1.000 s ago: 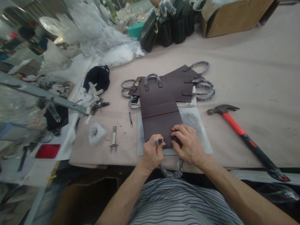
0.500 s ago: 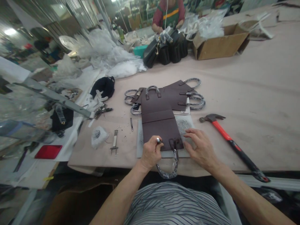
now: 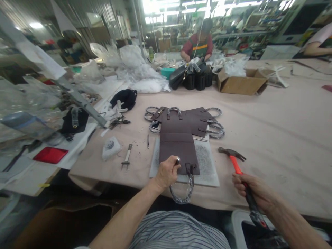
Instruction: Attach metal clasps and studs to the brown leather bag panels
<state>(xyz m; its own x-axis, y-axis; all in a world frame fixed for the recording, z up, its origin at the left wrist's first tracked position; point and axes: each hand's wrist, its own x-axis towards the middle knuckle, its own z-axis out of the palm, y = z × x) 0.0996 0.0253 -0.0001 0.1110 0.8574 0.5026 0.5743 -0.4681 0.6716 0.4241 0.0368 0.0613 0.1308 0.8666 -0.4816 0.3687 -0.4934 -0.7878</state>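
Observation:
A dark brown leather bag panel (image 3: pixel 177 147) lies flat on a grey-white mat (image 3: pixel 207 166) at the table's near edge. Its plastic-wrapped handle (image 3: pixel 183 192) hangs over that edge. My left hand (image 3: pixel 166 173) is closed round a small metal punch (image 3: pixel 177 160), whose tip stands on the panel's near edge. My right hand (image 3: pixel 255 192) is wrapped round the black grip of a hammer (image 3: pixel 234 160) with a red-and-black handle, its steel head resting on the table to the right of the mat.
More brown panels with wrapped handles (image 3: pixel 204 121) are stacked behind the mat. A metal tool (image 3: pixel 127 156), a small pin (image 3: pixel 148 141) and a crumpled bag (image 3: pixel 110 147) lie left. Black handbags (image 3: pixel 192 77) and a cardboard box (image 3: pixel 241 83) stand far back, where a person (image 3: pixel 198 45) works.
My right hand left the panel, moved right and took hold of the hammer's grip. My left hand kept the punch on the panel. The view tilted upward.

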